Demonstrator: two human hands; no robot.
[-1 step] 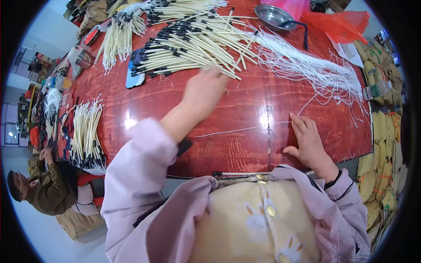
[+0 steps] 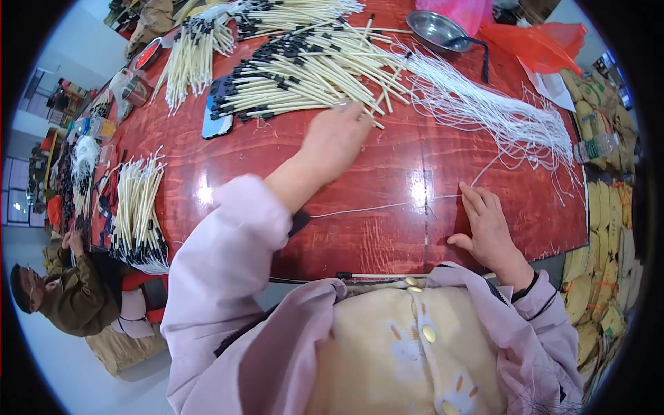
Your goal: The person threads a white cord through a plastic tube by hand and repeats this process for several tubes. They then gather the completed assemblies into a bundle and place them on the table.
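My left hand [image 2: 337,143] is at the near edge of a pile of pale sticks with black ends [image 2: 294,83]. Its fingers bend down at the sticks, largely hidden by the back of the hand, so whether they grip one does not show. My right hand [image 2: 486,232] rests on the red table [image 2: 387,162], fingers stretched and thumb apart. Its fingertips touch or lie beside a thin white string [image 2: 373,207] that runs left across the tabletop toward my left sleeve. Beyond that hand spreads a bundle of loose white strings [image 2: 494,104].
A metal bowl [image 2: 437,31] and a red plastic bag [image 2: 536,45] stand at the back. A phone-like slab [image 2: 217,126] lies beside the pile. More bundled sticks [image 2: 138,204] sit at left, near a seated person [image 2: 79,297]. Stacked sacks [image 2: 609,242] line the right.
My left hand and sleeve have shifted slightly right along the stick pile. The whole view has moved a little; my right hand keeps its place on the table.
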